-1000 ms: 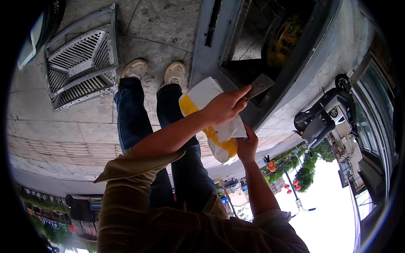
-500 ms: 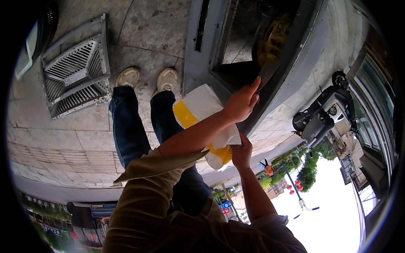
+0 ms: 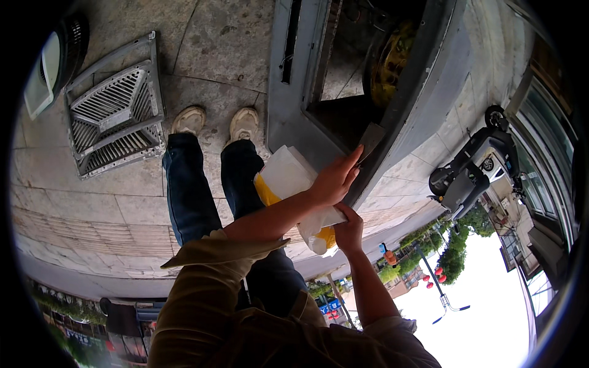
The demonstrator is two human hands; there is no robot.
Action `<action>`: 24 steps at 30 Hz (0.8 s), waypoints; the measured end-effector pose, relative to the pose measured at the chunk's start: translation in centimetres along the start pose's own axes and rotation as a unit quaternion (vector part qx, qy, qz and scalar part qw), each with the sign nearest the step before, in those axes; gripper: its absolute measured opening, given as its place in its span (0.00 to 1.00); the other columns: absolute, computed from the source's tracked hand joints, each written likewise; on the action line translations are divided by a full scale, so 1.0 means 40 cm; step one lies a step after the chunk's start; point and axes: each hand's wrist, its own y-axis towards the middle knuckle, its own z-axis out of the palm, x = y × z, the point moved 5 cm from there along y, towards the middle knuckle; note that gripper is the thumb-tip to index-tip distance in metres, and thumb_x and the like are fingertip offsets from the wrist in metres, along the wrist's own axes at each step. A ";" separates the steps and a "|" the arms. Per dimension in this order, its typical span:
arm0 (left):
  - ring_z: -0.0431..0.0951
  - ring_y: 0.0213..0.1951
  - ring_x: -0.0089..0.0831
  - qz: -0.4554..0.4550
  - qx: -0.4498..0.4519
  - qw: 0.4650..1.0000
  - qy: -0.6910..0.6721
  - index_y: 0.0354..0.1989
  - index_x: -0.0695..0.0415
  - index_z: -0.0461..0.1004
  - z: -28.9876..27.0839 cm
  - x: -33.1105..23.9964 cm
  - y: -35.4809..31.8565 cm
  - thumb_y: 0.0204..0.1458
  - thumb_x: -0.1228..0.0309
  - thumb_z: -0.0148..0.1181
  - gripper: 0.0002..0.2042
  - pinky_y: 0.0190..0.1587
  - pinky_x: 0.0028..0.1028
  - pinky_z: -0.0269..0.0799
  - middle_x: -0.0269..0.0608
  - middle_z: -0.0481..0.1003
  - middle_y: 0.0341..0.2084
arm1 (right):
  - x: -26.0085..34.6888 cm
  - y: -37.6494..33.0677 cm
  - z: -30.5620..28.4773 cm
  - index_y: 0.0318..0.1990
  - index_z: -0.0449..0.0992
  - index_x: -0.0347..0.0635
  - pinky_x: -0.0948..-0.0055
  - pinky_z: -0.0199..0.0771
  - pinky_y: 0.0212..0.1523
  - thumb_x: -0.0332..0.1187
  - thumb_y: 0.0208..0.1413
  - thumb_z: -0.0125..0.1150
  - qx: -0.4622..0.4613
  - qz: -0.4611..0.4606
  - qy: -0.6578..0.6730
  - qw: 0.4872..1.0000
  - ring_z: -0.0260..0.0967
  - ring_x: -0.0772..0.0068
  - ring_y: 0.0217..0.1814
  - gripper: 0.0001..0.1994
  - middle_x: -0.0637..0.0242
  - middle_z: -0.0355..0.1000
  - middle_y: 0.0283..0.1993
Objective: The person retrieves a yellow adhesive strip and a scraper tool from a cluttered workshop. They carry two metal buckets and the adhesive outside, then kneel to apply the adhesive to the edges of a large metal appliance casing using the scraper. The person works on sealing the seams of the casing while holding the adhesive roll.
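Note:
My left hand is closed around a flat grey scraper blade, with the index finger stretched along it. The blade's far end is at the edge of a grey painted metal frame; whether it touches, I cannot tell. Below that, my right hand grips the edge of a white plastic bag with yellow bands. The bag hangs over my legs, partly hidden by my left forearm. Its contents are not visible.
A slatted grey metal grille lies on the paving to the left of my shoes. Inside the frame's opening sits a round yellow part. Farther right a dark scooter is parked. A dark rounded object stands at the far left.
Both the scraper and my left hand have come down and left, away from the yellow part. The bag has sunk slightly, still held by my right hand.

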 end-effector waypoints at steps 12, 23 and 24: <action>0.71 0.37 0.48 -0.021 0.024 0.999 0.045 0.65 0.50 0.50 -0.017 -0.003 -0.006 0.58 0.71 0.47 0.26 0.40 0.38 0.67 0.52 0.68 0.38 | 0.106 0.064 -0.112 0.41 0.77 0.41 0.68 0.73 0.44 0.17 0.34 0.51 0.011 -0.104 -0.137 0.985 0.74 0.56 0.40 0.21 0.56 0.75 0.37; 0.71 0.40 0.49 -0.006 0.039 0.999 0.016 0.66 0.49 0.48 -0.012 0.000 0.013 0.58 0.71 0.45 0.27 0.43 0.38 0.67 0.53 0.68 0.39 | 0.150 0.179 -0.175 0.35 0.79 0.41 0.69 0.74 0.39 0.22 0.37 0.58 0.028 -0.119 -0.192 0.974 0.75 0.58 0.35 0.13 0.57 0.76 0.32; 0.71 0.40 0.49 0.007 0.024 0.999 0.020 0.66 0.49 0.48 -0.019 -0.007 0.038 0.58 0.71 0.45 0.27 0.44 0.38 0.67 0.53 0.68 0.39 | 0.142 0.184 -0.175 0.35 0.79 0.41 0.70 0.74 0.38 0.22 0.38 0.58 0.020 -0.114 -0.169 0.979 0.75 0.59 0.34 0.13 0.57 0.76 0.32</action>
